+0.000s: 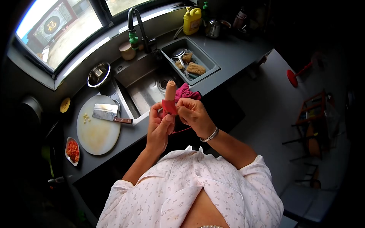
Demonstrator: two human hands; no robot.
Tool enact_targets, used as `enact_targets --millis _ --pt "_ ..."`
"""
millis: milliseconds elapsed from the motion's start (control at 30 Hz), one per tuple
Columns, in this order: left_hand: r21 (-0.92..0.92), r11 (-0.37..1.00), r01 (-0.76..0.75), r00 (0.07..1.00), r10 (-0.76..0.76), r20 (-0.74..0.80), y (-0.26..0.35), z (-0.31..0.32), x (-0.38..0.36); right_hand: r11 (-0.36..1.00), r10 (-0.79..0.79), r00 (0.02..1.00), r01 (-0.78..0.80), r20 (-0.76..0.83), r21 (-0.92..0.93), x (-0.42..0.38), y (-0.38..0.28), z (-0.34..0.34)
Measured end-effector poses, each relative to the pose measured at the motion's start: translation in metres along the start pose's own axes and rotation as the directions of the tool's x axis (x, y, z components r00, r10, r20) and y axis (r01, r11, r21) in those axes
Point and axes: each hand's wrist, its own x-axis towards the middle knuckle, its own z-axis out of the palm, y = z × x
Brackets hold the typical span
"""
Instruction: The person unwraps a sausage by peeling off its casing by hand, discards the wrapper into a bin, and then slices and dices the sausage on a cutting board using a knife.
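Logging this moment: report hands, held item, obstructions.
Left hand gripping peach-coloured cylindrical sausage in red wrapper. Right hand pinching at wrapper's edge. Wooden-handled steel cleaver off left, on round white board.

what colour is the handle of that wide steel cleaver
The wooden handle is reddish brown; head view shows it.

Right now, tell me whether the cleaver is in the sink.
No, the cleaver lies on the round board, beside the sink.
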Motion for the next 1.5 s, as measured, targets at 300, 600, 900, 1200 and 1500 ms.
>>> enact_targets --millis 300,600,900,1200,1500 --pt "-0.121 0.993 0.007 1.0 -0.008 -0.006 0.001 0.004 0.001 0.956 -0.103 0.992 0.08 -0.07 -0.282 -0.017 0.011 0.009" --pt "-0.132 0.987 0.087 0.996 -0.087 0.007 0.01 0.018 0.012 0.941 -0.15 0.966 0.074 -0.21 -0.33 -0.035 0.016 0.013" --pt "-0.112 0.972 0.208 0.978 -0.206 0.022 0.0 0.057 0.017 0.49 -0.655 0.754 0.381 -0.043 -0.784 -0.042 -0.011 -0.026" --pt "-0.119 0.958 0.259 0.953 -0.234 0.19 -0.045 0.073 0.02 0.114 -0.831 0.544 0.376 0.119 -0.919 -0.061 -0.039 -0.06" --pt "-0.106 0.93 0.351 0.921 -0.322 0.22 -0.072 0.101 0.044 0.16 -0.823 0.568 0.233 0.001 -0.959 -0.077 -0.03 -0.098"
